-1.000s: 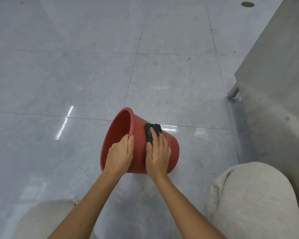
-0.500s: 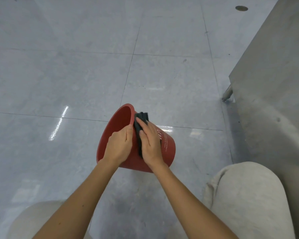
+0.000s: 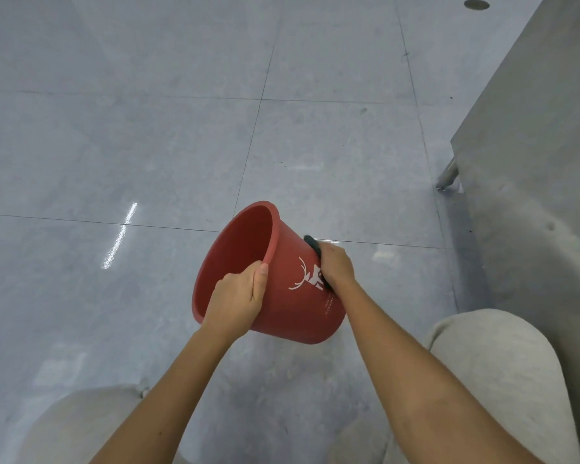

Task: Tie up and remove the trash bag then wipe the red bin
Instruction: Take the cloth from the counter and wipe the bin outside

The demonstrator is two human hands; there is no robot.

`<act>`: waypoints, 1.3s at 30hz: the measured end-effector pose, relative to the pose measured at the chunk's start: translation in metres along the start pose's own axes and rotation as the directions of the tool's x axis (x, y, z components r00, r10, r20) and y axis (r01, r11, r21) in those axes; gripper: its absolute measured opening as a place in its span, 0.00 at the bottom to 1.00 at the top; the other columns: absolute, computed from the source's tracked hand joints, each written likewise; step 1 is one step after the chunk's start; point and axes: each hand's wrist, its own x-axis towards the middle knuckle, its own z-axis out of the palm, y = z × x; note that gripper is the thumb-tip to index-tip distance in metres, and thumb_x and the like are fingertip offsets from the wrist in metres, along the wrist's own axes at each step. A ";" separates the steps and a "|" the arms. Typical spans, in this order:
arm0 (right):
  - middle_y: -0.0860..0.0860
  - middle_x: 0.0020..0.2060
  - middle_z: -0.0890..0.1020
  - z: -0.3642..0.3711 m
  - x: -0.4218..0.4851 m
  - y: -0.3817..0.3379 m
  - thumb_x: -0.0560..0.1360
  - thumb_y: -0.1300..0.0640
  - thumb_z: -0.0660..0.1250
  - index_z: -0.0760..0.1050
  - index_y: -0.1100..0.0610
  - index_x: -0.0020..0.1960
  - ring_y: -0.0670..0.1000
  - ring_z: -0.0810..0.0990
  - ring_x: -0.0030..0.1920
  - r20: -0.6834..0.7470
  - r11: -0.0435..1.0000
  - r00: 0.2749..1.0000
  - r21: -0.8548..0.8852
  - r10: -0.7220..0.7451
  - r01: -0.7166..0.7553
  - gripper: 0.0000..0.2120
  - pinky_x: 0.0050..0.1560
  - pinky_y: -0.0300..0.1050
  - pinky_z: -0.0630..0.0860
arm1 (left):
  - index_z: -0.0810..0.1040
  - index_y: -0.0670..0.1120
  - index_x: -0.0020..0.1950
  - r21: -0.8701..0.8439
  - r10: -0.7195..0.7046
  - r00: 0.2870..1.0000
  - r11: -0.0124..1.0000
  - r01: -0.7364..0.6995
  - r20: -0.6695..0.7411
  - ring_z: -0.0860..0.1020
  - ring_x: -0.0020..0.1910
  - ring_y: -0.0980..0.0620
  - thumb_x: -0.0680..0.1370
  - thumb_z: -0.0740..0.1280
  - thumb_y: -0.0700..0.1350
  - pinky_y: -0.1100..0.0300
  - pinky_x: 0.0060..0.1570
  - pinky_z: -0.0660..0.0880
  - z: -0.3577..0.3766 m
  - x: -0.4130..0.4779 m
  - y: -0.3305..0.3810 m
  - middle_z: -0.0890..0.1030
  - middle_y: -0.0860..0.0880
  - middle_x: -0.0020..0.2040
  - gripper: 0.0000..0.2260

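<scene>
Left grip (image 3: 238, 296) clasps tilted red bin (image 3: 293, 306) rim; right grip (image 3: 337, 266) holds cloth (image 3: 312, 244) against side.

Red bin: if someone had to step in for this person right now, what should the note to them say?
Left hand: grips the rim of the red bin, fingers inside, thumb outside.
Right hand: holds a dark cloth against the bin's outer wall, beside the white deer print.
Bin: tilted, mouth facing away and to the left; whether it touches the floor is unclear.
Done: no liner shows inside the bin, and the trash bag is out of view, so it seems to be removed.
Left: finish wiping the outside, probably the inside too, then stand the bin upright.
</scene>
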 end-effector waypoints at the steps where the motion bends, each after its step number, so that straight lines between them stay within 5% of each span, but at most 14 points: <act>1: 0.55 0.55 0.82 0.004 -0.003 0.016 0.80 0.40 0.50 0.79 0.54 0.52 0.58 0.78 0.55 -0.064 0.995 0.994 0.061 0.086 -0.082 0.25 0.58 0.52 0.73 | 0.64 0.53 0.39 -0.002 0.004 1.000 1.000 -0.004 0.003 0.66 0.21 0.59 0.78 0.42 0.57 0.70 0.26 0.56 0.000 0.001 0.001 0.63 0.59 0.23 0.16; 4: 0.57 0.56 0.81 0.021 -0.020 0.037 0.82 0.47 0.47 0.77 0.57 0.56 0.61 0.77 0.58 -0.229 0.919 0.920 0.312 0.318 -0.241 0.22 0.60 0.55 0.73 | 0.63 0.54 0.39 0.009 0.023 1.000 1.000 -0.024 0.007 0.66 0.22 0.59 0.79 0.41 0.58 0.65 0.26 0.60 0.002 0.007 0.001 0.63 0.58 0.23 0.17; 6: 0.57 0.65 0.76 0.039 -0.038 0.031 0.82 0.52 0.48 0.72 0.56 0.67 0.60 0.72 0.67 -0.365 0.900 0.870 0.397 0.332 -0.177 0.21 0.68 0.56 0.68 | 0.65 0.54 0.40 -0.010 -0.033 0.999 0.999 0.033 -0.016 0.70 0.25 0.56 0.79 0.38 0.60 0.59 0.30 0.66 0.004 0.014 0.000 0.67 0.57 0.25 0.21; 10: 0.53 0.76 0.61 0.088 -0.094 0.001 0.83 0.51 0.50 0.58 0.56 0.77 0.53 0.56 0.77 -0.550 0.962 0.827 0.142 -0.120 0.234 0.24 0.76 0.45 0.51 | 0.65 0.54 0.34 -0.084 -0.195 0.979 0.978 0.190 -0.055 0.72 0.30 0.50 0.80 0.42 0.59 0.53 0.35 0.69 0.004 0.030 -0.006 0.70 0.55 0.27 0.21; 12: 0.49 0.76 0.59 0.101 -0.106 0.001 0.83 0.47 0.46 0.52 0.52 0.79 0.50 0.52 0.77 -0.471 0.920 0.801 -0.059 -0.368 0.388 0.25 0.75 0.44 0.48 | 0.64 0.53 0.33 -0.094 -0.220 0.974 0.972 0.214 -0.060 0.71 0.28 0.54 0.81 0.45 0.56 0.57 0.32 0.67 0.003 0.033 -0.012 0.70 0.55 0.27 0.20; 14: 0.53 0.77 0.58 0.101 -0.102 0.012 0.83 0.45 0.46 0.45 0.51 0.79 0.52 0.51 0.77 -0.380 0.884 0.799 -0.160 -0.466 0.439 0.27 0.75 0.47 0.49 | 0.64 0.53 0.33 -0.110 -0.244 0.968 0.965 0.236 -0.063 0.71 0.28 0.58 0.82 0.46 0.56 0.62 0.31 0.66 0.002 0.031 -0.018 0.71 0.56 0.29 0.20; 19: 0.55 0.78 0.57 0.076 -0.065 0.012 0.83 0.51 0.51 0.47 0.54 0.78 0.54 0.51 0.78 -0.359 0.966 0.897 -0.058 -0.257 0.253 0.26 0.78 0.49 0.50 | 0.68 0.48 0.34 -0.215 -0.424 0.903 0.890 0.403 -0.063 0.72 0.33 0.55 0.83 0.45 0.55 0.61 0.33 0.65 -0.007 0.042 -0.025 0.74 0.51 0.33 0.23; 22: 0.53 0.78 0.57 0.055 -0.033 -0.005 0.83 0.51 0.50 0.53 0.55 0.78 0.52 0.52 0.78 -0.281 0.964 0.924 -0.124 -0.261 0.235 0.25 0.77 0.50 0.52 | 0.72 0.46 0.49 -0.276 -0.513 0.856 0.833 0.480 -0.057 0.74 0.41 0.48 0.82 0.46 0.57 0.55 0.45 0.67 -0.008 0.044 -0.034 0.76 0.47 0.41 0.21; 25: 0.56 0.75 0.62 0.038 -0.007 -0.015 0.83 0.49 0.48 0.54 0.56 0.78 0.56 0.59 0.75 -0.180 0.981 0.969 -0.132 -0.168 0.145 0.25 0.72 0.57 0.62 | 0.69 0.47 0.61 -0.359 -0.480 0.869 0.837 0.413 -0.121 0.76 0.44 0.48 0.81 0.52 0.58 0.54 0.44 0.70 0.008 0.010 -0.039 0.77 0.49 0.48 0.18; 30: 0.63 0.68 0.69 0.015 0.010 -0.010 0.83 0.52 0.49 0.59 0.60 0.74 0.62 0.68 0.67 -0.165 0.998 0.985 0.032 0.058 -0.054 0.23 0.66 0.58 0.67 | 0.69 0.47 0.45 -0.256 -0.316 0.934 0.929 0.267 -0.170 0.70 0.29 0.55 0.81 0.50 0.55 0.57 0.29 0.63 0.034 -0.053 -0.036 0.71 0.55 0.31 0.16; 33: 0.58 0.72 0.67 0.020 -0.010 -0.015 0.83 0.55 0.52 0.59 0.57 0.76 0.58 0.64 0.72 -0.177 0.987 0.971 -0.019 -0.162 0.161 0.23 0.70 0.54 0.63 | 0.68 0.47 0.41 -0.189 -0.265 0.939 0.956 0.226 -0.220 0.68 0.26 0.56 0.82 0.48 0.56 0.60 0.26 0.59 0.027 -0.042 -0.034 0.68 0.58 0.28 0.18; 36: 0.55 0.72 0.70 0.044 -0.051 -0.033 0.80 0.58 0.57 0.69 0.56 0.72 0.55 0.67 0.72 -0.221 0.902 0.879 -0.005 -0.422 0.432 0.21 0.72 0.48 0.63 | 0.66 0.48 0.37 -0.165 -0.256 0.933 0.962 0.219 -0.253 0.67 0.25 0.59 0.80 0.46 0.56 0.65 0.25 0.58 0.015 -0.025 -0.038 0.67 0.56 0.27 0.19; 39: 0.54 0.73 0.68 0.074 -0.087 -0.041 0.80 0.54 0.54 0.65 0.54 0.74 0.54 0.63 0.75 -0.168 0.816 0.799 -0.071 -0.577 0.574 0.23 0.76 0.50 0.56 | 0.64 0.53 0.33 -0.212 -0.294 0.921 0.947 0.243 -0.256 0.68 0.25 0.58 0.82 0.49 0.52 0.66 0.25 0.58 0.010 -0.020 -0.046 0.68 0.54 0.26 0.18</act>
